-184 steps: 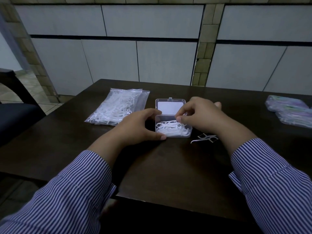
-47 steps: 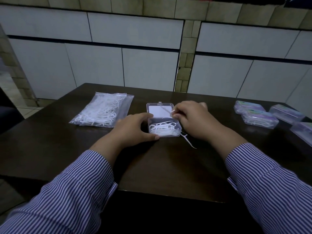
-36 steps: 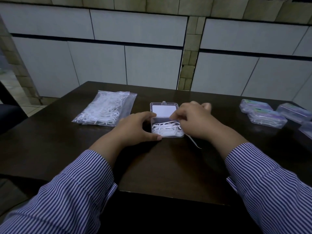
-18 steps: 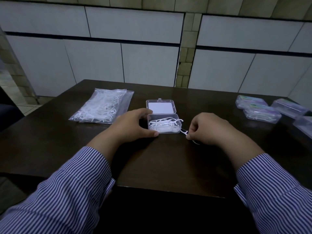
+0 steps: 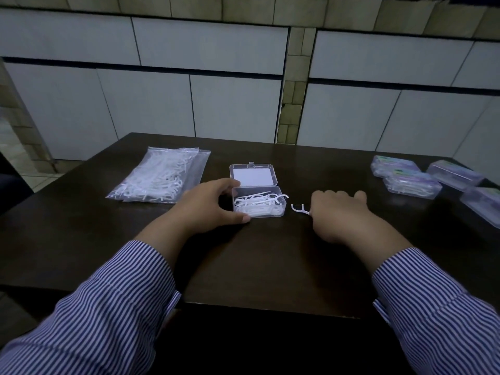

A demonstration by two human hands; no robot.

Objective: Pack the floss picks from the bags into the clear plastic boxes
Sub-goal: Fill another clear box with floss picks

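The fingers [image 5: 328,197] of the right hand [image 5: 342,215] are curled under and pinch the handle end of 1 white plastic floss pick [image 5: 299,208], whose forked head points left, just beside the open box and low over the dark brown wooden counter [image 5: 270,266]; whether the pick touches the wood cannot be told. The fingers [image 5: 230,184] of the left hand [image 5: 209,205] are curled round the left end of the small clear plastic box [image 5: 258,203], thumb along its near wall, gripping it. The box sits on the counter with its hinged lid [image 5: 253,174] laid open flat behind it, and a loose heap of white floss picks [image 5: 257,204] lies inside, some poking over the right rim. To the left, near the left hand, lie clear zip bags of white floss picks [image 5: 162,178]. At the counter's right end, well apart from the hands, lie 4 closed clear plastic boxes with purplish contents [image 5: 411,184]. Both forearms wear blue-and-white striped sleeves [image 5: 108,307]. Behind the counter stands a wall of large pale tiles [image 5: 211,77] with a column of small yellowish bricks [image 5: 293,85].
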